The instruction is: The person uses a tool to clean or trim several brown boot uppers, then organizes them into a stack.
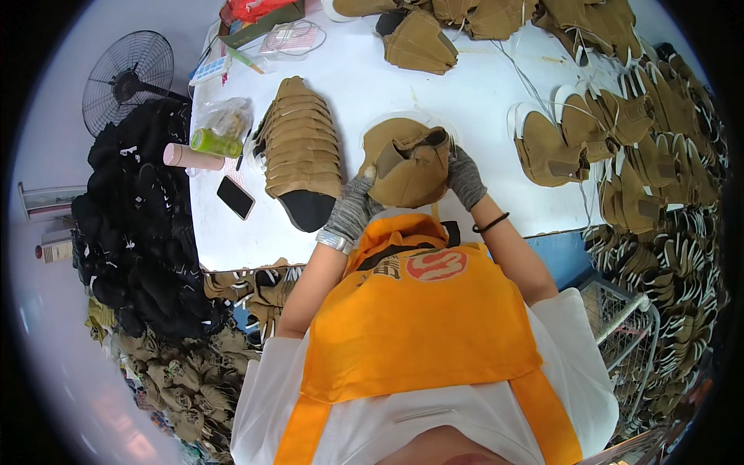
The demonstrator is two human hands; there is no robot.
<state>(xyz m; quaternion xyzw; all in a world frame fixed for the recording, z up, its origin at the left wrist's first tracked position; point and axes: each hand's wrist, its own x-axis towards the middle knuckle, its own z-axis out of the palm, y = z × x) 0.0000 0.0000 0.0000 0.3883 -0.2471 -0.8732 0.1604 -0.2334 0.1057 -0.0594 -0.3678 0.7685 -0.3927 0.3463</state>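
left hand (354, 204) + right hand (466, 180) both gripping brown shoe upper (408, 186) | risk imo: stray leftward bump could topple stacked uppers (304, 147)

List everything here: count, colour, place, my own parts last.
Table: one, white, centre.
Held upper: one, brown, near edge.
Stack: one, mostly brown, left of centre.
Phone: one, black, table's left.
Bottle: one, pink, left edge.
Canister: one, green, beside bottle.
Bag: one, clear, behind canister.
Calculator: one, pale, far left.
Box: one, green, far-left corner.
Loose uppers: many, brown, far side, right.
Fan: one, black, beyond table's left.
Black pile: one, black, left of table.
Brown pile: one, brown, lower left.
Rack: one, grey, lower right.
Apron: one, orange, on you.
Shirt: one, white, under apron.
Left grip: one, grey-gloved, held upper's left.
Right grip: one, grey-gloved, held upper's right.
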